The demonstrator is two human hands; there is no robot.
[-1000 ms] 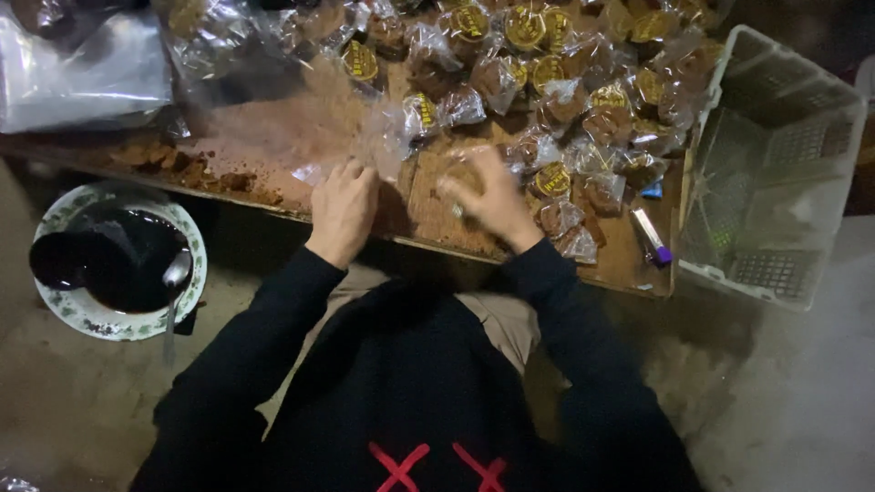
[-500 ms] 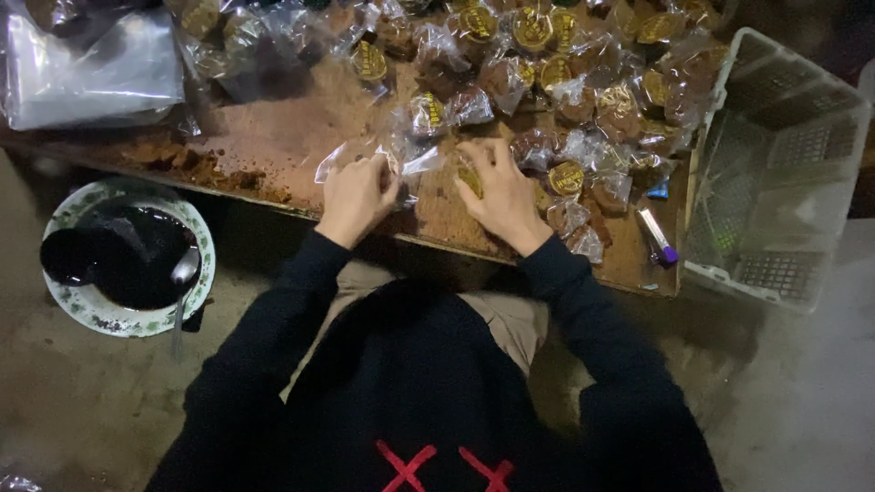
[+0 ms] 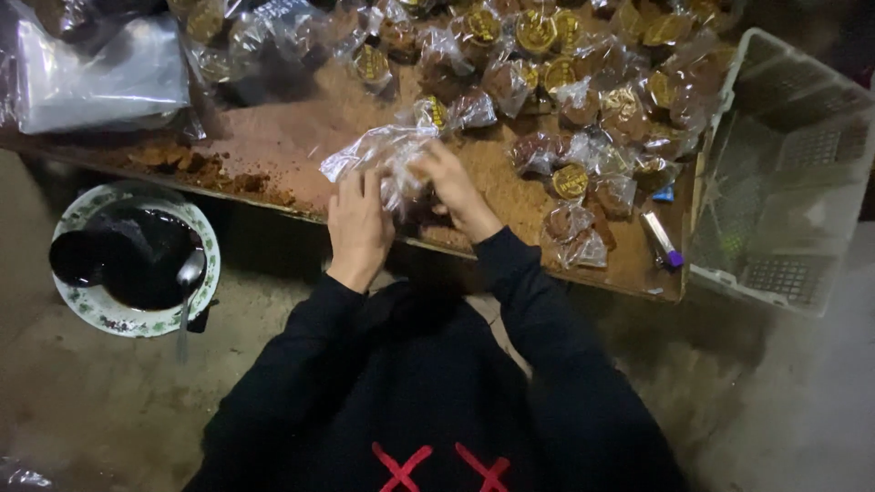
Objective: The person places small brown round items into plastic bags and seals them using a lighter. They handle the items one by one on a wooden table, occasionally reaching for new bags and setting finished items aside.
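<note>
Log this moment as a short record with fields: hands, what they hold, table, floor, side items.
left hand: on the clear bag, at the table's near edge
right hand: grips the same bag from the right
table: brown, crumb-strewn; wrapped cakes piled at the back and right
lighter: near the right corner
basket: white, right of the table
plate: on the floor at left, with a spoon

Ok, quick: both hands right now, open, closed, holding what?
Left hand: closed on the clear plastic wrapper.
Right hand: also gripping the clear plastic wrapper; its contents cannot be told.
</note>
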